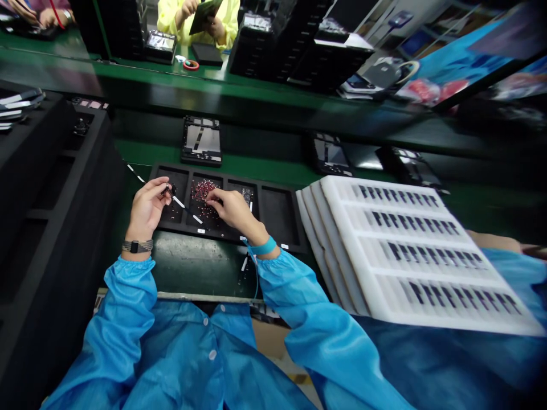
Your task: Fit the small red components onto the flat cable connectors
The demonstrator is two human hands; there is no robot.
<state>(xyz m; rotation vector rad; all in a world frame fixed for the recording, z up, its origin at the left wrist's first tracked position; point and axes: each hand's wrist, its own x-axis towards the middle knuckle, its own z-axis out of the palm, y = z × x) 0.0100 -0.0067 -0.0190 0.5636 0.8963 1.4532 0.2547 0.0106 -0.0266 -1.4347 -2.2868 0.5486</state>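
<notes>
My left hand [148, 206] pinches a thin black strip with white labels [178, 201] above the left end of a black compartment tray [280, 213]. The strip slants down to the right across the tray's dividers. My right hand [233, 209] has its fingertips pressed together at a heap of tiny red and silver parts [205, 188] in the second compartment; whatever those fingertips hold is too small to make out. Small dark parts [247, 195] lie in the third compartment, partly behind my right hand.
White foam trays [371, 273] holding rows of dark strips are stacked at the right. Tall black foam trays [92, 171] stand at the left. Device frames [202, 141] lie beyond the tray. Across the bench, a person in yellow [171, 17] holds a dark panel.
</notes>
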